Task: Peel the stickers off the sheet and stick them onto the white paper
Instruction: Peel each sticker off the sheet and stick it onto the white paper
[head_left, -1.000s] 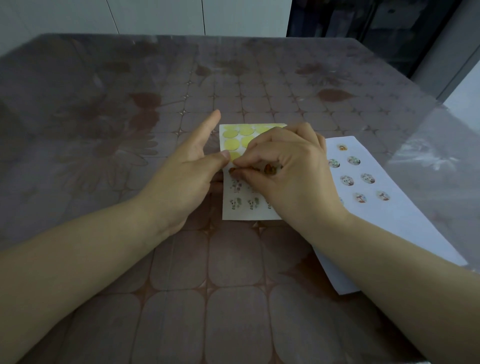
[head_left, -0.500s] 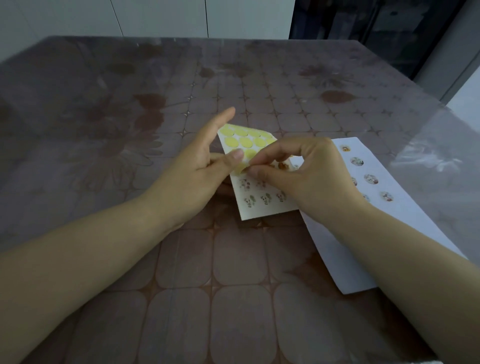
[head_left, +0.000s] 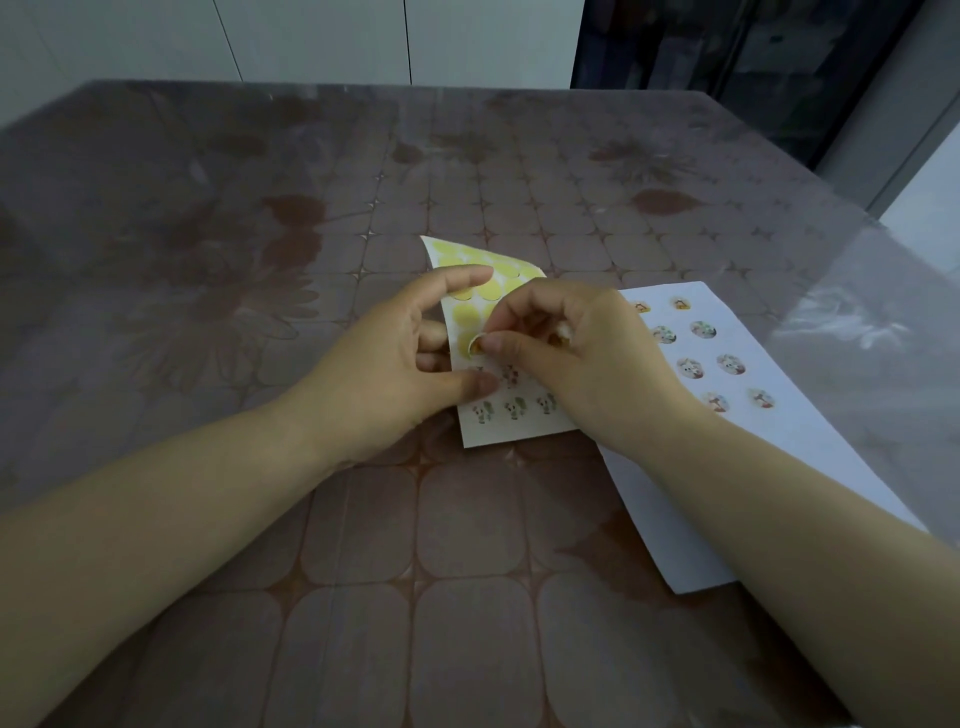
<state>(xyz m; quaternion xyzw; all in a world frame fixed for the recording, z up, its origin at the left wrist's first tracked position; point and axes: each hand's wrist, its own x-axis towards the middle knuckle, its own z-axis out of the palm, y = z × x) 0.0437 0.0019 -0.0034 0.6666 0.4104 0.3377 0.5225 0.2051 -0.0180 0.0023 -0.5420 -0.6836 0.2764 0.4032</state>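
Observation:
The sticker sheet (head_left: 511, 421) lies at the table's centre, its far end curled up, with yellow empty circles at the top and small picture stickers in the lower rows. My left hand (head_left: 395, 364) grips its left edge, thumb on top and fingers behind. My right hand (head_left: 582, 353) pinches a small round sticker (head_left: 474, 345) between thumb and forefinger, its edge lifted off the sheet. The white paper (head_left: 810, 447) lies to the right under my right forearm, with several round stickers stuck on its far half.
The table (head_left: 467, 597) wears a brown patterned cloth under a glossy clear cover. Its right edge runs close to the white paper. A white wall and a dark glass door stand behind the table.
The sheet's far end has lifted and tilted in my left hand. My right fingers have peeled one sticker's edge up from the sheet.

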